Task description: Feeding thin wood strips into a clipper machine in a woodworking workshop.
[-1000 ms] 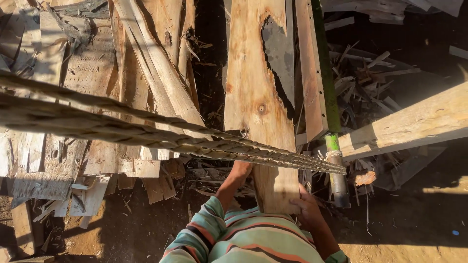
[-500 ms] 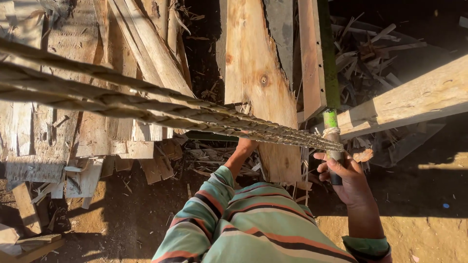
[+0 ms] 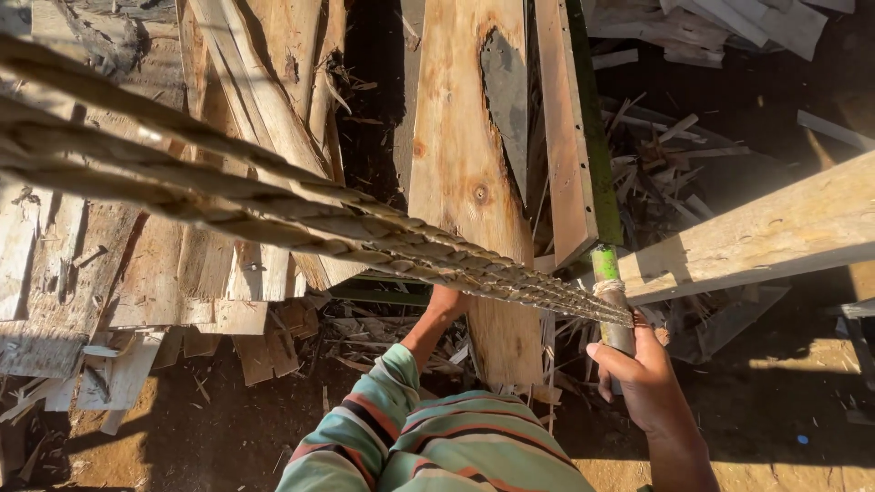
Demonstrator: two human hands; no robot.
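My right hand [image 3: 643, 374] is wrapped around a thin green-and-grey pole [image 3: 605, 266], just below where several twisted ropes [image 3: 301, 214] are tied to it. The ropes run from the upper left down to the pole. My left hand [image 3: 447, 301], on a striped sleeve [image 3: 383, 401], reaches to the left edge of a wide pale plank [image 3: 465, 164] with a dark bark patch. The ropes hide its fingers.
A narrow board [image 3: 563, 137] leans beside the pole. A thick pale beam [image 3: 775, 232] crosses at the right. Stacked planks and offcuts [image 3: 137, 273] fill the left, and splintered scraps [image 3: 665, 146] lie behind. Sandy ground [image 3: 802, 410] shows at the lower right.
My right hand has left the plank's lower end, moved right and closed around the pole. My left arm stays stretched towards the plank. The view has shifted slightly.
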